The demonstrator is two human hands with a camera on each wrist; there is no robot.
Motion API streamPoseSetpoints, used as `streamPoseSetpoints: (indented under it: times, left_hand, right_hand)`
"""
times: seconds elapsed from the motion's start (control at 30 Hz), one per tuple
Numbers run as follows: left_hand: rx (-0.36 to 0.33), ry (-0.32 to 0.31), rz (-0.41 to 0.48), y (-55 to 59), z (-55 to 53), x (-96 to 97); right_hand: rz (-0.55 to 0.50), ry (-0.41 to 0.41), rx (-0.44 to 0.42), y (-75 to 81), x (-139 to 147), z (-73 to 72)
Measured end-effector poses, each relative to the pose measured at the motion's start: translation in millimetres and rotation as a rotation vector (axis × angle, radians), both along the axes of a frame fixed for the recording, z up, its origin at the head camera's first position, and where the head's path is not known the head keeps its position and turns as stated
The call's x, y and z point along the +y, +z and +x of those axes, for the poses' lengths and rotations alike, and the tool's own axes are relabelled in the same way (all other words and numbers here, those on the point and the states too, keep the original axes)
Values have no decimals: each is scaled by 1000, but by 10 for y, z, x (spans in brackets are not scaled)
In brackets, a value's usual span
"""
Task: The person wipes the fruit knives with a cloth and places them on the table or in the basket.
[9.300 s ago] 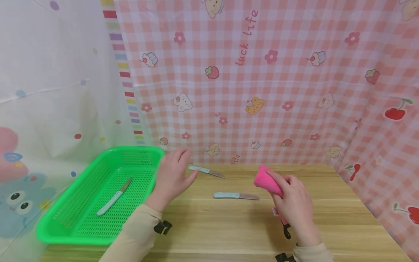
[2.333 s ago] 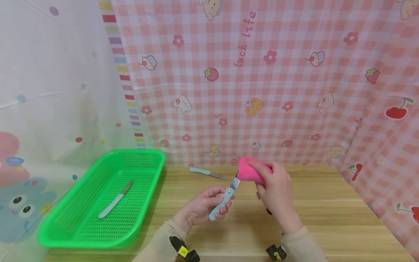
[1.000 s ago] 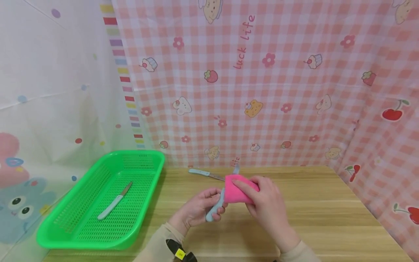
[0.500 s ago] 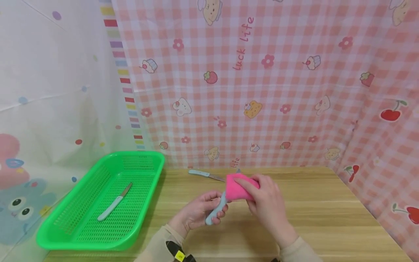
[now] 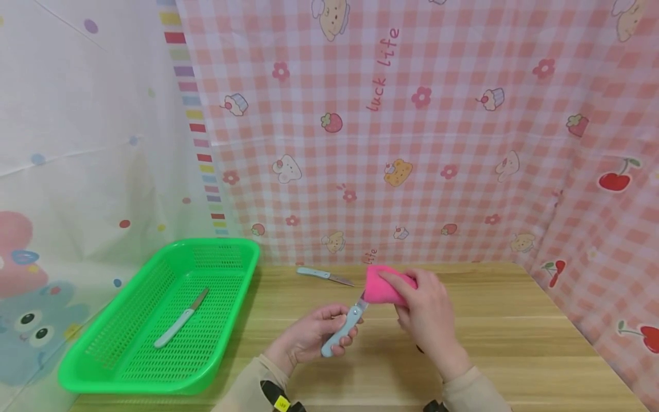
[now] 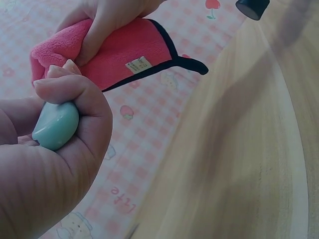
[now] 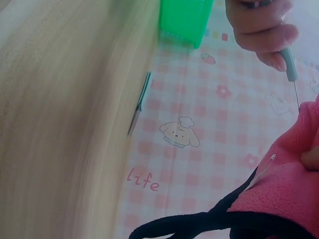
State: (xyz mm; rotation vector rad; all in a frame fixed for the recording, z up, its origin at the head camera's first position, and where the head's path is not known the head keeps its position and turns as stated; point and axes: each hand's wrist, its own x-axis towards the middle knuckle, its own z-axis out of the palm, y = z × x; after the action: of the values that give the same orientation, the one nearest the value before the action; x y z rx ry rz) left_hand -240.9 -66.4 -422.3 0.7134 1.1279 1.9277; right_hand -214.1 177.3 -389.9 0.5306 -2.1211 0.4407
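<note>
Over the middle of the table, my left hand (image 5: pixel 311 335) grips a paring knife (image 5: pixel 354 315) by its light blue handle. The blade points up and to the right. A folded pink cloth (image 5: pixel 382 285) with dark edging is pinched in my right hand (image 5: pixel 429 317). It wraps the outer part of the blade, so the tip is hidden and only bare metal near the handle shows. In the left wrist view, the handle's rounded end (image 6: pixel 57 127) pokes out of the curled fingers. The right wrist view shows the cloth's black hanging loop (image 7: pixel 174 224).
A green plastic basket (image 5: pixel 216 366) stands at the left with a similar knife (image 5: pixel 177 326) lying in it. Another blue-handled knife (image 5: pixel 319 274) lies at the back of the wooden table (image 5: pixel 515 343), near the checked curtain (image 5: pixel 360 143).
The left hand has picked the knife up from the table since the oldest frame. In the last half second, the cloth has slid up and right along the blade, baring metal near the handle.
</note>
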Motion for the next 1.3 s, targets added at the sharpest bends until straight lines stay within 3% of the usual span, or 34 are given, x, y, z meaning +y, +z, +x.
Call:
streamPoseSetpoints:
  times: [0.57,1.03,1.3]
  left_hand:
    - [-29,46,-17,-66,-20,-38]
    - [1,37,4,-42,-69,-60]
    - [18,40,-10,-62,-51,-45]
  right_hand:
    - [-78,-112,-106,-25,203,3]
    - [28,81,11,5,14,236]
    - [49,117,17,-39,-113,282]
